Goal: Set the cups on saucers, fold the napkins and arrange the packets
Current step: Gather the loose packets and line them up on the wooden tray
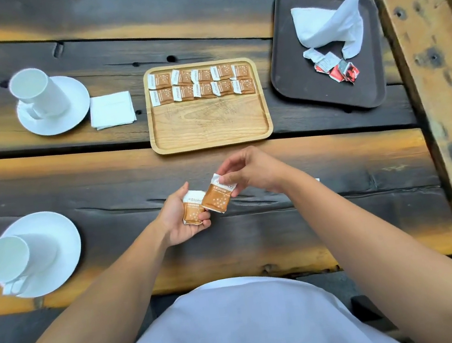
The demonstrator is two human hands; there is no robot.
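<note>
On the bench (333, 156), at twelve o'clock from the hands, lay the wooden tray (210, 127), ten brown packets filling two rows along its far edge, its near half bare. At two o'clock the dark tray (292, 74) held loose napkins (329, 23) and red packets (341, 69). The right hand (251, 172) pinched one brown packet (218, 197), tilted long-axis toward one o'clock; the left hand (176, 222) gripped a second packet (194, 210). The right seemed nearer the tray's bare half.
</note>
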